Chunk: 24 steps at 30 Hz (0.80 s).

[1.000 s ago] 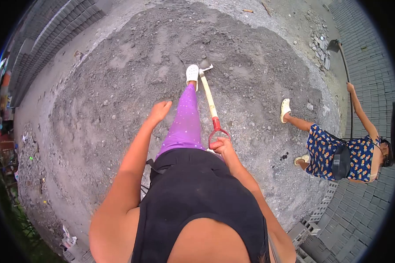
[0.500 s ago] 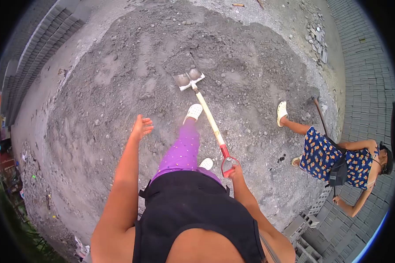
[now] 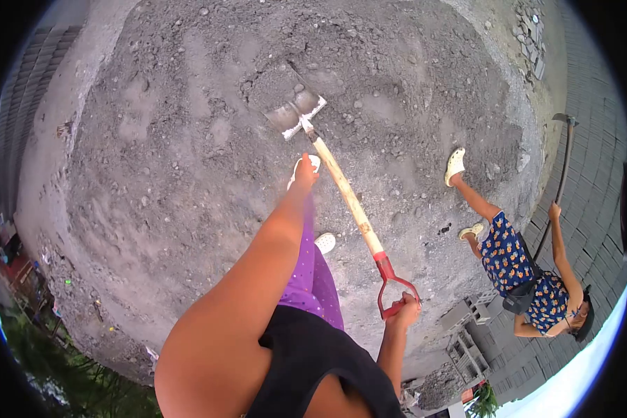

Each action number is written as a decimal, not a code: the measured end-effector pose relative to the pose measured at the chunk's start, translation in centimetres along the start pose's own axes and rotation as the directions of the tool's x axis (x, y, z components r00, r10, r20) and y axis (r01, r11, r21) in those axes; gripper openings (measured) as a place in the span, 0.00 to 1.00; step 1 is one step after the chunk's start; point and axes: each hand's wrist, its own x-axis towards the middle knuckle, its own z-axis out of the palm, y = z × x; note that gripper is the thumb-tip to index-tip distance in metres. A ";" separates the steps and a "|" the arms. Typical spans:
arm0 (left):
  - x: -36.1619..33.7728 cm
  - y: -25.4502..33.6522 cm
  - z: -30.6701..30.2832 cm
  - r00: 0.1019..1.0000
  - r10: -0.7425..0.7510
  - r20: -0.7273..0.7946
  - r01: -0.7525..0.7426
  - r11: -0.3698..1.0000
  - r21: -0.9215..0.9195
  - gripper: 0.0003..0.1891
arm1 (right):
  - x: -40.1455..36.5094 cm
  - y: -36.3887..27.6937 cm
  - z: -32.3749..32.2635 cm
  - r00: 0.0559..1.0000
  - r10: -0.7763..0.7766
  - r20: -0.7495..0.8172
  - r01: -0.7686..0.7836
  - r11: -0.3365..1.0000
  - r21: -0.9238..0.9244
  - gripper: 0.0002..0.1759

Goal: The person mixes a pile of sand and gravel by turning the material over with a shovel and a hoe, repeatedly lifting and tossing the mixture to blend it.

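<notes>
A shovel (image 3: pixel 346 189) with a pale wooden shaft and red D-shaped handle slants across the middle of the view. Its wide metal blade (image 3: pixel 294 113) rests in grey sandy material. My right hand (image 3: pixel 405 313) is wrapped around the grip of the red handle. Beside the upper shaft, just left of it, my left hand (image 3: pixel 305 173) hovers in front of my white clog (image 3: pixel 314 162); its fingers show only in part and look loosely extended, with a gap to the wood.
A broad heap of grey gravelly sand (image 3: pixel 181 139) spreads before me. To the right, another person (image 3: pixel 512 254) in a floral outfit holds a raised long-handled hoe-like tool (image 3: pixel 566 157). Stacked grey blocks (image 3: pixel 592 90) line the right side, with more at far left (image 3: pixel 31 97).
My left arm has swung right and forward to the shovel shaft. The shovel's handle end has moved right and down in view. The other person has lifted their tool.
</notes>
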 end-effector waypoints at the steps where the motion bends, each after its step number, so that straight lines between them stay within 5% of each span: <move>1: 1.5 -0.6 0.8 0.993 -0.024 -0.116 0.017 0.998 -0.066 0.36 | -2.8 -1.8 0.4 0.999 -0.049 -0.021 0.049 0.999 0.002 0.06; 2: 2.6 -1.0 1.6 0.972 -0.046 -0.228 0.015 0.991 -0.137 0.39 | -4.4 -2.8 0.7 0.998 -0.049 -0.034 0.049 0.999 -0.008 0.06; 4: -0.3 1.2 3.5 0.972 -0.162 -0.172 0.158 0.987 -0.035 0.47 | -6.9 -4.2 1.2 0.995 -0.071 -0.064 0.075 0.995 0.058 0.07; 6: -0.4 2.0 5.0 0.961 -0.276 0.022 0.244 0.807 -0.537 0.50 | -7.8 -4.4 1.5 0.995 -0.055 -0.081 0.061 0.995 0.076 0.08; 7: -2.1 4.0 5.8 0.942 -0.302 0.148 0.332 0.769 -0.546 0.54 | -7.4 -3.6 1.2 0.992 -0.069 -0.103 0.077 0.994 0.072 0.06; 10: -0.4 3.0 6.6 0.961 -0.260 0.096 0.264 0.758 -0.596 0.47 | -6.6 -2.7 1.4 0.986 -0.072 -0.148 0.081 0.995 0.061 0.06; 15: -2.3 1.4 8.5 0.962 -0.235 0.136 0.266 0.714 -0.647 0.43 | -1.9 -1.1 -1.3 0.942 -0.302 -0.148 0.309 0.951 0.026 0.06; 20: -7.4 -2.5 8.3 0.972 -0.087 0.216 0.223 0.617 -0.755 0.41 | 4.3 -1.3 -7.8 0.822 -0.568 0.046 0.560 0.820 0.118 0.06; 24: -12.3 -8.1 4.5 0.991 -0.004 0.131 0.109 0.578 -0.809 0.42 | 8.8 -2.4 -11.5 0.779 -0.590 0.211 0.591 0.804 0.064 0.06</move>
